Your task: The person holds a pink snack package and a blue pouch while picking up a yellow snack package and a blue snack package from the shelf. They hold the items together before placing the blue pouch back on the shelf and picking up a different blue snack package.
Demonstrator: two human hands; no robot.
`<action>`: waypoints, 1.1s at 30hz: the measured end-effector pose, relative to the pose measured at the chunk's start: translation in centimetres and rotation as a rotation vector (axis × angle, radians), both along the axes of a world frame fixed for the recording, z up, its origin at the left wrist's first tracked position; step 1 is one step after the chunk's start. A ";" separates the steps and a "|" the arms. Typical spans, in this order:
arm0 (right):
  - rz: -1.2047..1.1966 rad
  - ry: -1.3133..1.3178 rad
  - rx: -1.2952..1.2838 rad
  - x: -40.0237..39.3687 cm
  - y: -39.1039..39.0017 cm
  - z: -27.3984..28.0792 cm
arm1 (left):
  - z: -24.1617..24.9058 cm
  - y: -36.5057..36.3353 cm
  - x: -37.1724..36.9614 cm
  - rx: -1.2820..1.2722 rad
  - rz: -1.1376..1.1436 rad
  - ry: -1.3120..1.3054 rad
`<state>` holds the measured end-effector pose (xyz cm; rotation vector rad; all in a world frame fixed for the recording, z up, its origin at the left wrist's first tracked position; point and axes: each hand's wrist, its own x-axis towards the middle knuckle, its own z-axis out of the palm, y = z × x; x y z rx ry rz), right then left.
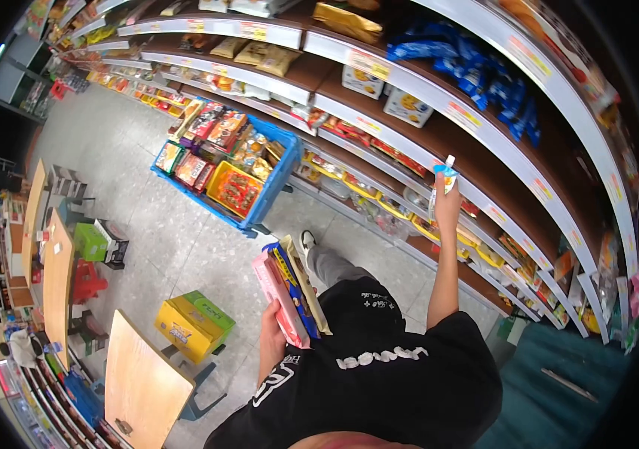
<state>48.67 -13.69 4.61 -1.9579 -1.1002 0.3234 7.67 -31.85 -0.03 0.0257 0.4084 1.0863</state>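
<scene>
My left hand (271, 328) is closed around a stack of long flat snack packs held against my body. A pink pack (278, 295) is nearest the palm, with a blue and yellow pack (295, 290) beside it and a cream-coloured pack (309, 288) on the far side. Stretched out toward the shelves, my right hand (446, 200) grips a small spouted pouch (447, 178), white and blue with a white cap pointing up. Its lower part is hidden by my fingers. Just past the pouch runs a shelf edge (477, 196) with price labels.
A blue crate (273, 191) full of packaged snacks stands on the floor by the shelves. Blue bags (477, 71) and white boxes (408, 107) sit on upper shelves. A yellow carton (194, 323) and wooden tables (144, 382) are at the left, a green surface (551, 382) at the right.
</scene>
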 end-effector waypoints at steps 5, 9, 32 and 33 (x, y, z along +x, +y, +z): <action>-0.052 -0.099 0.015 -5.4 4.2 -1.0 | -1.7 4.7 -5.9 0.011 0.091 0.058; -0.078 -0.052 0.020 -9.7 6.7 -0.9 | -0.1 9.1 -11.2 0.091 0.114 0.105; 0.146 0.348 0.114 -27.0 23.0 -1.0 | -3.3 14.3 -25.1 0.133 0.234 -0.001; 0.139 0.290 0.071 -26.7 23.5 -1.6 | -3.4 14.8 -26.1 0.124 0.236 -0.006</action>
